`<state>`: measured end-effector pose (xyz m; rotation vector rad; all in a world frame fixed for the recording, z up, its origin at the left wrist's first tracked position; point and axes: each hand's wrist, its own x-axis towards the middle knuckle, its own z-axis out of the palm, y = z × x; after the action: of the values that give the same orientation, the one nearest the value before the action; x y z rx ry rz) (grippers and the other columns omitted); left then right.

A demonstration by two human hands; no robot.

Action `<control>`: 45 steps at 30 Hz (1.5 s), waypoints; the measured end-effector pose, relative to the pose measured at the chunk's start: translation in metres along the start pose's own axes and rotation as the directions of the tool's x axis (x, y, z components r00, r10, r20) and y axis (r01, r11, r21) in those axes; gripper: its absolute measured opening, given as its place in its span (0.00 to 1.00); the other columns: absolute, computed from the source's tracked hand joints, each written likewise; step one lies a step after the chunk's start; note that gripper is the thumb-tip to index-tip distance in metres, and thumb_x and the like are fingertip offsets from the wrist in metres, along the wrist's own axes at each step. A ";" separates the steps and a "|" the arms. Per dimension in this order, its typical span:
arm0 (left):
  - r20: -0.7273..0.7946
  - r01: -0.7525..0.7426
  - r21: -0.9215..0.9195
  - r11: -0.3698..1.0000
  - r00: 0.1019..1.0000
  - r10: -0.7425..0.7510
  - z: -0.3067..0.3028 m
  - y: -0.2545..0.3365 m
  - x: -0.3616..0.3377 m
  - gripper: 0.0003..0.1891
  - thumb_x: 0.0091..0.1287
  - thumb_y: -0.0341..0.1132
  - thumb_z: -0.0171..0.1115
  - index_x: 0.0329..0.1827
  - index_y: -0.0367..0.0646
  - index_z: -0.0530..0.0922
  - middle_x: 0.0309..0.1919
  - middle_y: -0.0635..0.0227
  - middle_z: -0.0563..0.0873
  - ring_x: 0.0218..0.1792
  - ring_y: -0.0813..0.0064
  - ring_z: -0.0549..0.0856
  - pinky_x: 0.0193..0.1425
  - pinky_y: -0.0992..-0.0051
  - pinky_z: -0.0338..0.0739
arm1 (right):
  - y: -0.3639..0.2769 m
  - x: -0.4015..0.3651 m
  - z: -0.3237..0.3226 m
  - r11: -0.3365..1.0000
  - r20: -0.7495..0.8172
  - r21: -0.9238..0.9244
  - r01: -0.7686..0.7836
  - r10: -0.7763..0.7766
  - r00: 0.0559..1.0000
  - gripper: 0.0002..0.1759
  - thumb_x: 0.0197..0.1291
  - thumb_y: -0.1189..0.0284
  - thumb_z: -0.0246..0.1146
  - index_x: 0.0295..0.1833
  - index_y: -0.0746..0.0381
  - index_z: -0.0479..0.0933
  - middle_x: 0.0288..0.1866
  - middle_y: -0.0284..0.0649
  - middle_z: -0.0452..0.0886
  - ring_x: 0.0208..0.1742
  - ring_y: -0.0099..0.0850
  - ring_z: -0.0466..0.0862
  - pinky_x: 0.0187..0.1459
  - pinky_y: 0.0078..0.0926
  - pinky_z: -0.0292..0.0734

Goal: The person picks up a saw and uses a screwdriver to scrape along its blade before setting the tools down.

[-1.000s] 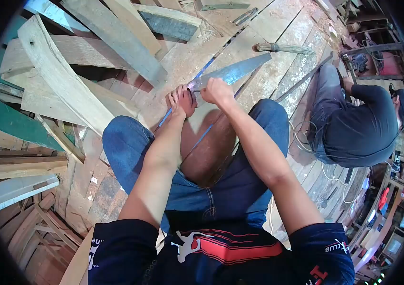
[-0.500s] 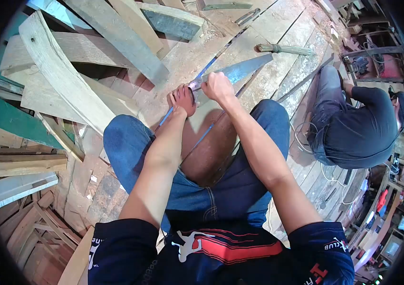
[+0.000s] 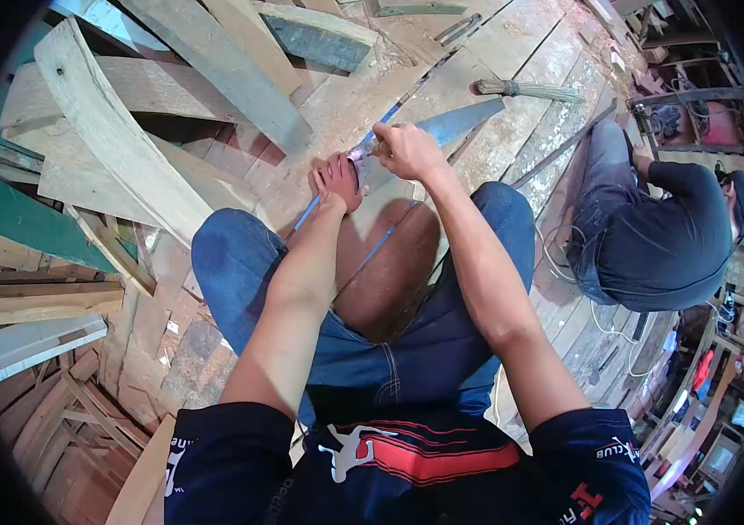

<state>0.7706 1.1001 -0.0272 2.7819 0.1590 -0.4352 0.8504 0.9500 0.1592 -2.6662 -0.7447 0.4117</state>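
A hand saw with a broad grey blade [image 3: 464, 119] lies across the floorboards ahead of me, its tip pointing right. My left hand [image 3: 337, 181] is wrapped round the saw's near end, where a dark curved edge shows beside the fingers. Just to the right, my right hand [image 3: 407, 150] is closed above the blade near that end. What it grips is small and mostly hidden by the fingers. Both hands are in front of my bent knees.
Planks and curved timbers [image 3: 118, 131] are piled at the left. A straw brush [image 3: 525, 90] lies beyond the saw tip, with pliers [image 3: 458, 30] farther up. Another person [image 3: 661, 219] sits bent over at the right, near cables and cluttered shelves.
My right hand has moved slightly right and turned a little at the wrist, over the blade. My left hand and the saw are nearly where they were.
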 end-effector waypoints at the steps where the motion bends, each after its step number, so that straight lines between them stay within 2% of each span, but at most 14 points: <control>1: 0.007 -0.001 0.017 1.000 1.000 0.000 -0.002 0.001 0.000 0.56 0.56 0.59 0.68 0.76 0.38 0.44 0.75 0.53 0.52 0.75 0.47 0.50 0.76 0.41 0.39 | 0.002 0.000 0.000 1.000 0.013 0.012 0.019 -0.019 1.000 0.15 0.53 0.71 0.60 0.47 0.58 0.77 0.36 0.55 0.84 0.43 0.53 0.85 0.42 0.52 0.80; 14: 0.030 -0.001 0.040 0.999 1.000 0.000 -0.006 0.002 0.000 0.56 0.56 0.59 0.68 0.76 0.37 0.44 0.75 0.54 0.51 0.75 0.49 0.50 0.77 0.43 0.37 | 0.000 0.001 0.009 0.996 0.053 -0.008 0.084 -0.084 0.995 0.11 0.55 0.71 0.59 0.45 0.58 0.76 0.35 0.53 0.84 0.41 0.52 0.85 0.40 0.52 0.79; 23: 0.025 0.004 0.041 0.999 1.000 -0.005 -0.007 0.003 -0.001 0.55 0.56 0.58 0.68 0.76 0.36 0.46 0.74 0.54 0.53 0.75 0.50 0.51 0.77 0.43 0.37 | -0.004 0.001 0.008 0.998 0.066 -0.041 0.055 -0.052 0.996 0.11 0.56 0.71 0.58 0.46 0.57 0.76 0.35 0.53 0.84 0.41 0.52 0.85 0.39 0.51 0.80; 25: 0.058 0.003 0.033 0.999 0.998 -0.005 -0.016 0.004 -0.003 0.54 0.58 0.58 0.67 0.76 0.35 0.47 0.75 0.53 0.53 0.76 0.51 0.49 0.78 0.43 0.36 | -0.003 0.000 0.013 0.995 0.031 -0.054 0.078 -0.077 0.997 0.11 0.56 0.71 0.58 0.46 0.57 0.76 0.34 0.53 0.84 0.40 0.52 0.85 0.39 0.51 0.80; 26: 0.028 0.001 0.035 0.999 1.000 -0.002 -0.012 0.003 -0.002 0.54 0.56 0.59 0.67 0.76 0.36 0.47 0.74 0.54 0.53 0.75 0.51 0.51 0.77 0.44 0.38 | -0.002 0.000 0.016 0.994 0.014 -0.061 0.091 -0.090 0.996 0.11 0.55 0.71 0.59 0.45 0.58 0.76 0.34 0.54 0.84 0.40 0.52 0.85 0.38 0.51 0.81; 28: -0.031 -0.001 0.039 0.999 1.000 0.002 -0.004 0.001 -0.001 0.55 0.54 0.59 0.69 0.75 0.39 0.47 0.73 0.55 0.54 0.74 0.51 0.53 0.76 0.46 0.42 | -0.007 -0.002 0.014 0.995 0.030 -0.077 0.057 -0.055 0.998 0.11 0.55 0.71 0.59 0.45 0.58 0.76 0.33 0.54 0.84 0.39 0.52 0.86 0.39 0.51 0.81; 31: -0.055 -0.029 0.051 0.998 0.998 0.032 -0.002 0.000 -0.001 0.55 0.54 0.58 0.70 0.75 0.39 0.47 0.73 0.55 0.54 0.73 0.50 0.53 0.76 0.46 0.42 | -0.011 -0.006 0.013 0.992 0.020 -0.129 0.009 -0.006 1.000 0.13 0.55 0.68 0.60 0.46 0.59 0.77 0.32 0.54 0.84 0.38 0.51 0.86 0.39 0.50 0.82; 36: -0.030 -0.011 0.027 1.000 0.999 0.011 -0.004 0.001 -0.001 0.55 0.55 0.57 0.69 0.76 0.38 0.46 0.74 0.54 0.54 0.74 0.50 0.52 0.76 0.47 0.42 | -0.012 -0.006 0.016 0.983 -0.031 -0.162 -0.081 0.077 0.997 0.18 0.56 0.60 0.63 0.47 0.62 0.79 0.34 0.54 0.85 0.37 0.51 0.87 0.40 0.48 0.83; 39: -0.023 -0.014 0.027 1.000 1.000 0.014 -0.002 0.001 0.000 0.55 0.55 0.56 0.69 0.76 0.37 0.46 0.74 0.53 0.54 0.75 0.50 0.51 0.76 0.47 0.41 | -0.010 -0.004 0.017 0.966 -0.020 -0.157 -0.207 0.206 0.978 0.22 0.56 0.56 0.64 0.48 0.62 0.79 0.36 0.54 0.85 0.39 0.51 0.87 0.42 0.47 0.83; 42: -0.037 -0.027 0.005 1.000 0.999 0.027 -0.001 -0.001 0.001 0.54 0.54 0.55 0.70 0.76 0.37 0.47 0.74 0.53 0.54 0.74 0.50 0.52 0.75 0.47 0.41 | -0.008 -0.005 0.019 0.964 -0.005 -0.134 -0.230 0.232 0.973 0.24 0.56 0.56 0.64 0.51 0.63 0.78 0.37 0.55 0.85 0.40 0.51 0.87 0.43 0.47 0.83; 45: -0.051 -0.015 -0.016 1.000 0.999 0.014 0.002 -0.001 0.001 0.54 0.54 0.52 0.70 0.76 0.37 0.47 0.74 0.53 0.54 0.74 0.49 0.53 0.75 0.47 0.42 | -0.008 -0.011 0.022 0.979 -0.063 -0.049 -0.198 0.195 0.979 0.25 0.55 0.58 0.65 0.52 0.65 0.76 0.37 0.55 0.85 0.39 0.52 0.87 0.42 0.47 0.83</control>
<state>0.7706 1.1004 -0.0296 2.7771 0.1535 -0.3584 0.8295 0.9560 0.1451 -2.8018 -0.4836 0.3669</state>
